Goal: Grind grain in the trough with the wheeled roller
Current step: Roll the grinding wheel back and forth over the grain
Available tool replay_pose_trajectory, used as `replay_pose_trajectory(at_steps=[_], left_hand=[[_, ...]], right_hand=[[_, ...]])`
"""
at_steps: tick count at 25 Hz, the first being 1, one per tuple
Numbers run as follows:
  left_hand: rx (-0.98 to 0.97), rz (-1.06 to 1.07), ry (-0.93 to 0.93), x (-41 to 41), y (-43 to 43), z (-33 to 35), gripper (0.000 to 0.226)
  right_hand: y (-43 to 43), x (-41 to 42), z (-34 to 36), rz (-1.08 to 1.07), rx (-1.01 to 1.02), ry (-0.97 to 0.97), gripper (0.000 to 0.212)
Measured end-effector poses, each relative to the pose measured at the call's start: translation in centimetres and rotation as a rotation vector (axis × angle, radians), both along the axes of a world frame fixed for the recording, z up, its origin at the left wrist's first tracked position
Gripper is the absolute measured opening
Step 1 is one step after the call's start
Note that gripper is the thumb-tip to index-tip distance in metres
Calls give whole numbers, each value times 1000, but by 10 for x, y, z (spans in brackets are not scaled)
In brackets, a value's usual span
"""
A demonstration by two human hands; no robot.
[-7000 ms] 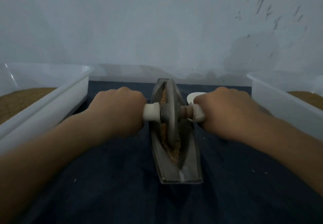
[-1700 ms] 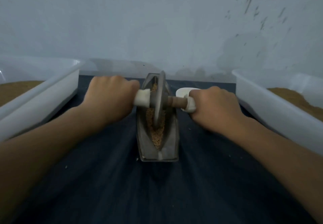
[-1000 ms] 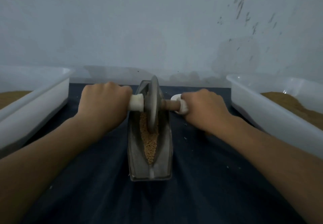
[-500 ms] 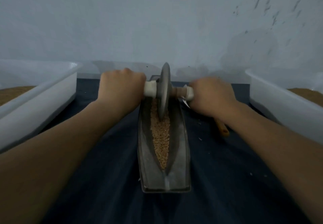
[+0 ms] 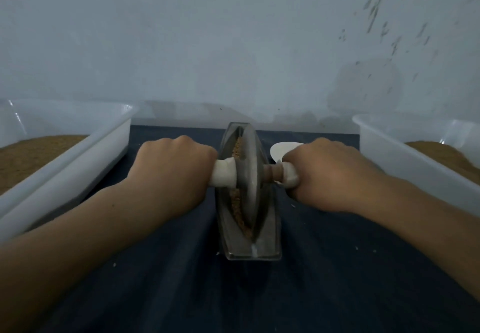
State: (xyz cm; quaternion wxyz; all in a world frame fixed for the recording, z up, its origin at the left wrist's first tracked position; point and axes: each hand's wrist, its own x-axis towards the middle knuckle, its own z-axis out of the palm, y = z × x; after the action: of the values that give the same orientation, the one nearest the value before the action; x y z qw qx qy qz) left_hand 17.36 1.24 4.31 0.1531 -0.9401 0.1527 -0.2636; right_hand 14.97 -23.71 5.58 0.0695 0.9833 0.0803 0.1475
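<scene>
A grey boat-shaped metal trough (image 5: 270,244) lies lengthwise on a dark blue cloth in front of me. Tan grain (image 5: 237,210) fills its groove. The metal wheel of the roller (image 5: 251,177) stands upright in the groove, about the middle of the trough. My left hand (image 5: 171,174) grips the white handle on the wheel's left side. My right hand (image 5: 330,174) grips the white handle on its right side, past a short brown axle. Both fists hide most of the handles.
A white plastic tub (image 5: 78,161) holding brown grain stands at the left, another white tub (image 5: 405,156) with grain at the right. A white spoon-like scoop (image 5: 281,148) lies behind my right hand. A pale wall rises right behind the trough. Loose specks dot the cloth (image 5: 337,280).
The wheel has rolled back toward me from the trough's far end to its middle, both hands moving with it. It now hides more of the grain.
</scene>
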Motion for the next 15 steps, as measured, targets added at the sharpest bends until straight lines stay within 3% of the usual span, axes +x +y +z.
replay_pose_trajectory(at_steps=[5,8,11,15], left_hand=[[-67,6,-84,66,-18,-8,5],[-170,2,-62,94,-21,-9,10],[-281,-13,-14,78,-11,-20,9],[-102,-55,-21,14,-2,-7,22]], right_hand=[[9,72,-14,-32,-20,-80,7],[17,101,-10,-52,-43,-208,9],[25,85,-6,-13,-126,-280,11],[12,16,-14,41,-36,-209,18]])
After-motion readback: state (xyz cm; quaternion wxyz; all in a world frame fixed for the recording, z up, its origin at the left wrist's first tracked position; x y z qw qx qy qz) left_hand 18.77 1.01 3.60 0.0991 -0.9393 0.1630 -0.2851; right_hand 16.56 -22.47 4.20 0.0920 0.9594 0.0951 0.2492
